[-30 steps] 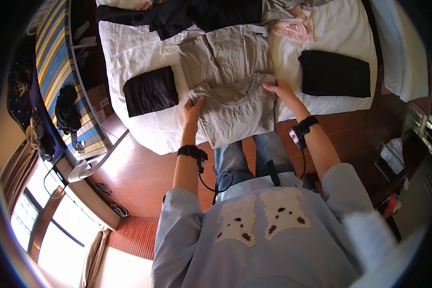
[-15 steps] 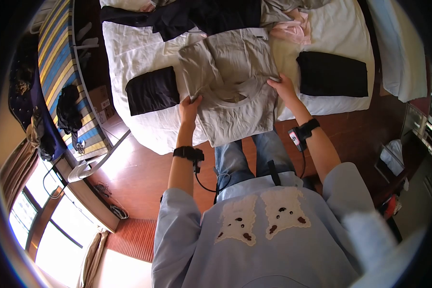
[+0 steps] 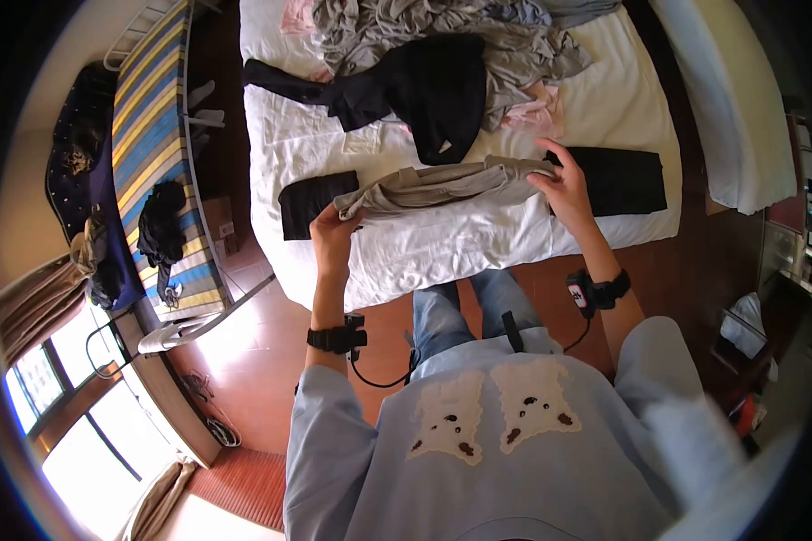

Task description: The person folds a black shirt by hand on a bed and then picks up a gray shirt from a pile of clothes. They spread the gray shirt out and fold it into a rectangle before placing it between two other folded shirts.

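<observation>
A grey T-shirt (image 3: 451,189) is stretched between my two hands above the near part of the bed, seen as a narrow, creased band. My left hand (image 3: 332,236) is closed on its left end. At the right end, my right hand (image 3: 567,191) holds the cloth, with the index finger raised and the thumb bent inward. Beside my left hand, a folded black garment (image 3: 311,200) lies on the white sheet (image 3: 397,261). Another folded black garment (image 3: 624,180) is behind my right hand, partly covered by it.
Across the bed lie a loose black garment (image 3: 433,90), a heap of grey cloth (image 3: 541,54) and pink fabric (image 3: 534,110). On the left stands a striped bed (image 3: 153,117) with dark clothing (image 3: 161,230) on it. A pale mattress (image 3: 740,117) stands at the right.
The T-shirt was spread out with its neckline towards me; now it is a narrow band. Both hands have moved slightly apart. My view has shifted, showing more of the far bed.
</observation>
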A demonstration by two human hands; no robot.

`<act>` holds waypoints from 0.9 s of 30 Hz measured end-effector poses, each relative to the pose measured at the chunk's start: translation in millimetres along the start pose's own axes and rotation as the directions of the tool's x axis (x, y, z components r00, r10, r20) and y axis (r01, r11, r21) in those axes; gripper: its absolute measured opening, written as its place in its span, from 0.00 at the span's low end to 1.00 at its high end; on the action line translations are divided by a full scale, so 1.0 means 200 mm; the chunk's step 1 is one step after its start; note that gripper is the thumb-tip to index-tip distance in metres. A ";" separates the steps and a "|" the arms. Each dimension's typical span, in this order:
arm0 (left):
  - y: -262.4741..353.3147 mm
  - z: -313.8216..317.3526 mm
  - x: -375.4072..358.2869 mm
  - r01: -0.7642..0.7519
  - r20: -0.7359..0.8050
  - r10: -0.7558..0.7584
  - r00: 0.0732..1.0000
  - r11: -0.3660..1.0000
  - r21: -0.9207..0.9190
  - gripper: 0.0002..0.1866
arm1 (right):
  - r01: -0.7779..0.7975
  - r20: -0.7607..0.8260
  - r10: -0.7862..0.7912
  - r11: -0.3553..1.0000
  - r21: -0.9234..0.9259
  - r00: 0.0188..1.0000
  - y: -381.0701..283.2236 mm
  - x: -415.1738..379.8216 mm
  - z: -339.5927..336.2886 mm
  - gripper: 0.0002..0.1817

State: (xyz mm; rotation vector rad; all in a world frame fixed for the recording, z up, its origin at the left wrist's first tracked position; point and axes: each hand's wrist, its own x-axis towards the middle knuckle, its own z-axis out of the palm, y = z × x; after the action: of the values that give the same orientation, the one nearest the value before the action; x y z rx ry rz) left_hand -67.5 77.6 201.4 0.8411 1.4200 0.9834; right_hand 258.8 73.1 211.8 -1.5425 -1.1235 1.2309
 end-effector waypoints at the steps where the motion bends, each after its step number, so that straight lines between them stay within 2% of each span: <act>1: 0.06 0.00 -0.01 -0.033 0.001 0.033 0.999 0.999 -0.015 0.13 | -0.012 0.014 0.011 0.999 0.040 1.000 -0.07 -0.01 -0.01 0.27; 5: 0.11 -0.02 -0.10 -0.102 0.002 0.102 0.995 0.995 -0.010 0.13 | -0.036 0.044 0.029 0.986 0.165 0.999 -0.14 -0.07 -0.05 0.28; 7: -0.07 -0.08 -0.13 -0.064 0.054 0.066 0.996 0.997 -0.043 0.12 | -0.017 0.042 0.011 0.988 0.154 0.999 -0.02 -0.11 -0.04 0.28; 9: -0.32 -0.14 -0.16 0.004 0.086 0.002 0.996 0.998 -0.066 0.12 | -0.073 0.076 0.060 0.980 0.184 0.995 0.14 -0.18 -0.03 0.30; 11: -0.57 -0.17 -0.20 0.141 0.055 -0.138 0.989 0.989 -0.050 0.13 | -0.137 0.095 0.124 0.980 0.144 0.988 0.38 -0.26 -0.01 0.31; 13: -0.83 -0.19 -0.25 0.354 0.007 -0.355 0.935 0.932 0.076 0.13 | -0.316 0.167 0.293 0.940 0.127 0.941 0.61 -0.34 0.01 0.31; 14: -0.92 -0.20 -0.28 0.421 0.076 -0.428 0.901 0.902 0.092 0.14 | -0.385 0.158 0.360 0.904 0.186 0.920 0.74 -0.38 0.03 0.30; 15: -1.07 -0.21 -0.31 0.497 0.075 -0.493 0.867 0.867 -0.044 0.15 | -0.453 0.150 0.428 0.857 0.244 0.891 0.84 -0.43 0.06 0.29; 17: -1.17 -0.23 -0.35 0.548 0.029 -0.555 0.831 0.809 -0.212 0.16 | -0.528 0.092 0.522 0.817 0.232 0.848 0.98 -0.47 0.07 0.27; 19: -1.08 -0.21 -0.31 0.551 0.023 -0.553 0.833 0.826 -0.122 0.18 | -0.559 0.051 0.559 0.811 0.174 0.828 1.03 -0.46 0.08 0.25; 22: -1.03 -0.20 -0.23 0.527 0.006 -0.528 0.849 0.848 0.058 0.21 | -0.495 0.031 0.494 0.868 0.036 0.869 1.02 -0.37 0.07 0.23; 23: -1.02 -0.20 -0.20 0.510 0.004 -0.515 0.857 0.851 0.124 0.23 | -0.500 0.036 0.498 0.863 0.070 0.866 1.01 -0.32 0.07 0.24; 26: -0.97 -0.16 -0.11 0.443 -0.018 -0.446 0.895 0.883 0.155 0.23 | -0.477 0.070 0.473 0.857 0.195 0.878 0.93 -0.18 0.08 0.24; 27: -0.99 -0.15 -0.06 0.432 -0.021 -0.433 0.901 0.895 0.113 0.22 | -0.504 0.074 0.502 0.834 0.223 0.862 0.94 -0.13 0.10 0.24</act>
State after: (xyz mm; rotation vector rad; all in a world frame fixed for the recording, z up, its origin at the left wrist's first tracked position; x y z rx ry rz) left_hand -88.1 -13.8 24.3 0.5685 1.5842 0.5616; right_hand 262.7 3.1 34.1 -1.7005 -0.5511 1.6569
